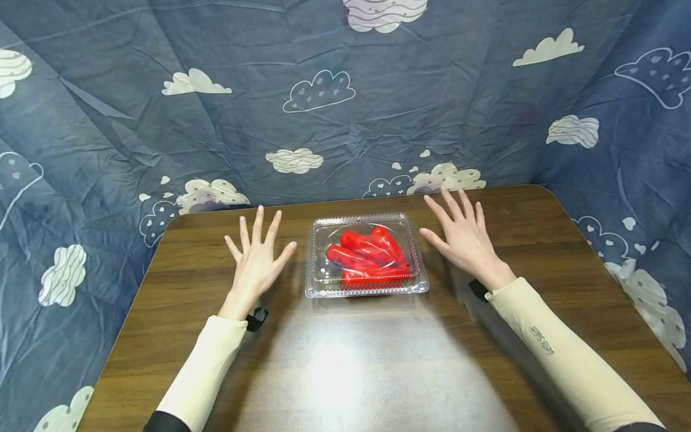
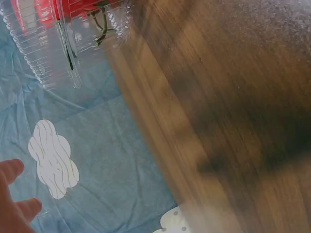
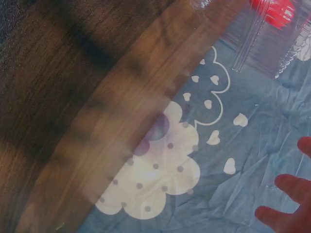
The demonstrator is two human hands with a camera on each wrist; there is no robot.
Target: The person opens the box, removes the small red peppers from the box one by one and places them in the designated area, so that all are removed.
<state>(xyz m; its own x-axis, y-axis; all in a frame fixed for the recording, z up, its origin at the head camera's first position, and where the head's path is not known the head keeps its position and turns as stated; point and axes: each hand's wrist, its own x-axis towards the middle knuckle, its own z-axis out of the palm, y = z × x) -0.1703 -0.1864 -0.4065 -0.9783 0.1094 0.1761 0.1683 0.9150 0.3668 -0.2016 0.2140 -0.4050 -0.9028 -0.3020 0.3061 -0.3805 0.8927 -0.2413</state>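
Note:
A clear plastic clamshell box [image 1: 318,282] lies closed on the wooden table, with several red peppers [image 1: 372,252] inside it. Green stems [image 2: 103,29] show through its wall in the left wrist view. To the left of the box is my left hand [image 1: 256,264], fingers spread and straight, holding nothing. My right hand [image 1: 465,237] is on the other side, likewise spread and apart from the box. Only some fingertips of each hand enter the wrist views, where the box [image 3: 243,43] is cut off at the top edge.
The brown wooden table [image 1: 162,324] has rounded back corners. Behind it and at both sides hangs a blue cloth [image 1: 243,132] printed with white clouds. A bright glare lies on the tabletop in front of the box.

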